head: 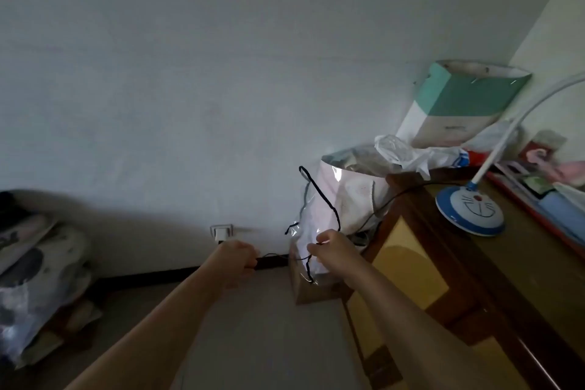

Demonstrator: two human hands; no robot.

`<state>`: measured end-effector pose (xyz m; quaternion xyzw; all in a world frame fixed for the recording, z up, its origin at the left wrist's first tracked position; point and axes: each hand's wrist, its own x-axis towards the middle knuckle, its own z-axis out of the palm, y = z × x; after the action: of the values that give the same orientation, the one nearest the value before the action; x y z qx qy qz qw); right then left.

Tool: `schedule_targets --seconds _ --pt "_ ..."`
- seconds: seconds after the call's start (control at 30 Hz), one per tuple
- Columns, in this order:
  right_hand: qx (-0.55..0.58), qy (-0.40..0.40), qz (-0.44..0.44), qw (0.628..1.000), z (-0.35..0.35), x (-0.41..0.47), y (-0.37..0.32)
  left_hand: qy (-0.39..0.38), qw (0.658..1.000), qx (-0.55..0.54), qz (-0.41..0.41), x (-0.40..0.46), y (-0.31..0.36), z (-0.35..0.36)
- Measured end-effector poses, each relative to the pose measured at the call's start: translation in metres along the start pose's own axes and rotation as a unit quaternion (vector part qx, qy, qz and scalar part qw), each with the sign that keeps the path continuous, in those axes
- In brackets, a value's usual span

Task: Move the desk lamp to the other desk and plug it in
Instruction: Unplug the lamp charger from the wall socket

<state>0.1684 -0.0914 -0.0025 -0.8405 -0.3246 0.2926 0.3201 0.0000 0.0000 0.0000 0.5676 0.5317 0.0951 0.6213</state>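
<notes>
1. My left hand [240, 260] is closing in a fist on the cord's [389, 199] plug end just under the wall outlet [221, 231].
2. My right hand [329, 247] is pinching the cord, gathering slack.
3. The desk lamp [468, 210] is sitting on the desk [522, 279].

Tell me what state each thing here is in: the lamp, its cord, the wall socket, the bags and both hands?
Lamp: upright on the desk; whether lit cannot be seen.
Cord: hangs off the desk edge, runs toward the hands.
Wall socket: white plug seated in it.
Clear bag: upright beside the desk.
Paper bag: open, leaning on the wall.
Left hand: closed below the socket.
Right hand: fingers pinch the cord.
</notes>
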Motion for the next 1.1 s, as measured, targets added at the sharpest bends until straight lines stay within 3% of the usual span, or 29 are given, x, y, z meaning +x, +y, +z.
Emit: schedule_targets --seconds 0.67,1.1 --pt "0.006 -0.018 -0.005 1.0 -0.035 0.017 -0.001 -0.009 1.0 0.025 0.011 0.001 0.043 0.032" --pt "-0.003 -0.072 -0.047 0.996 -0.009 0.05 -0.025 0.055 0.998 -0.013 0.0 0.013 0.04 0.012"
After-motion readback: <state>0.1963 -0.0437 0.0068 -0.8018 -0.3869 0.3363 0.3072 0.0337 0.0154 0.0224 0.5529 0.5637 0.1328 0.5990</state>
